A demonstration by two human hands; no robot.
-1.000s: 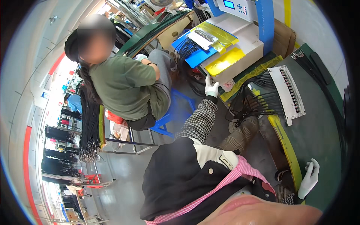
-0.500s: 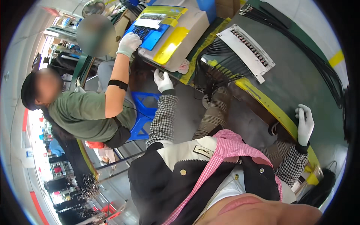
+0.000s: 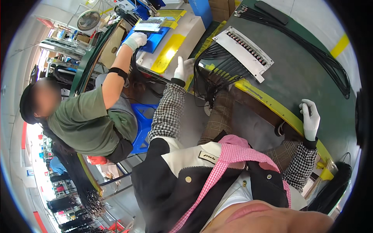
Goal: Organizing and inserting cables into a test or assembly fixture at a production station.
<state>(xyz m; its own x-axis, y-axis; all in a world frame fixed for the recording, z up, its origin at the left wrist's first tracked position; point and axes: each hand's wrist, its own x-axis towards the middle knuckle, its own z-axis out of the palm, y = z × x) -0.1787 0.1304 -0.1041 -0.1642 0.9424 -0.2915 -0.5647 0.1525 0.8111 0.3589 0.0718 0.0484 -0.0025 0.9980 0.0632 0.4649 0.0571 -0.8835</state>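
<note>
Far left: aisle with racks of dark cable bundles [image 3: 83,194]. Co-worker's gloved hand [image 3: 135,39] on blue tray [image 3: 155,37] atop a white machine [image 3: 182,37]. Left hand [image 3: 182,69], fingers spread, rests at machine's edge beside black wires [image 3: 217,72] fanning from white connector strip [image 3: 244,52]. Right hand [image 3: 311,118], fingers loosely together, flat on green table [image 3: 303,66], holding nothing.

Both hands wear white knit cloth gloves: the left hand [image 3: 183,69] lies on bundled black wires [image 3: 211,75] with a smooth plastic sheath, at upper centre of the frame, while the right hand [image 3: 311,118] rests on the matt green table top [image 3: 311,70] at right. The connector strip [image 3: 244,52] above the wires looks like pale brushed metal. The table's yellow edge band [image 3: 272,105] looks like glossy tape.
</note>
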